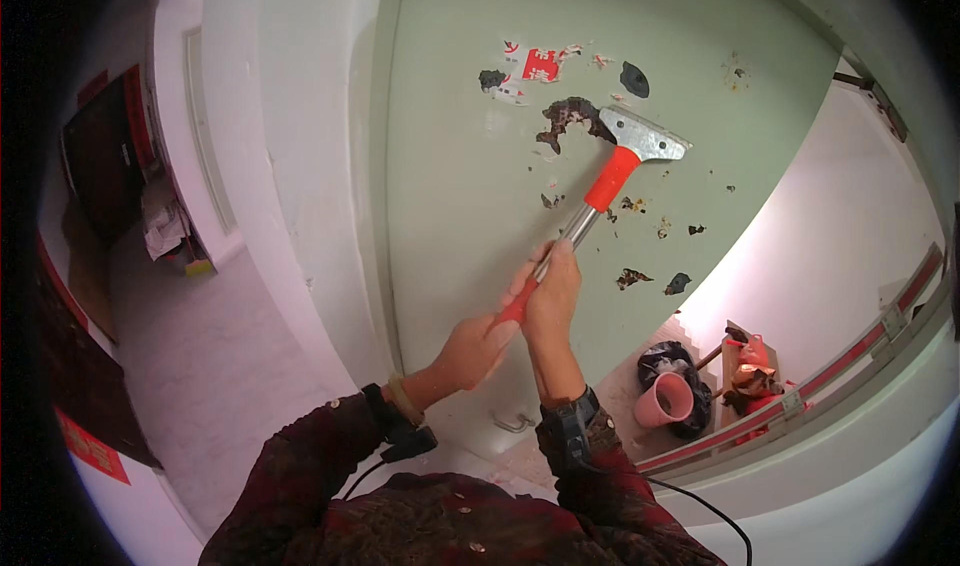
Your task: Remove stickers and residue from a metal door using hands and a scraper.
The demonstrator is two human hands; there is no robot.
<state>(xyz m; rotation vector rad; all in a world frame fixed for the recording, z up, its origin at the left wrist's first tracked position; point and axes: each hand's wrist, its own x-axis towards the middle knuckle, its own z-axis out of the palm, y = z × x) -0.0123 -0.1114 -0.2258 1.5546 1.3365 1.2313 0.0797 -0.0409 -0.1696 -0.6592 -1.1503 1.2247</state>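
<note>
Both hands grip a long-handled scraper with a wide metal head, a red collar and a steel shaft. My left hand holds the lower end of its red grip. Higher up, my right hand wraps the place where the grip meets the shaft. The scraper head lies against a pale green door, beside a large dark patch of stripped paint. Remnants of a red and white sticker cling to the door above. Smaller chips and dark spots are scattered around and below the head.
A metal door handle sits low on the door. Beyond the door edge, a pink bucket stands by a black plastic bag. A red-striped frame rail runs along the right. Cables hang from both wrists. A corridor floor extends left.
</note>
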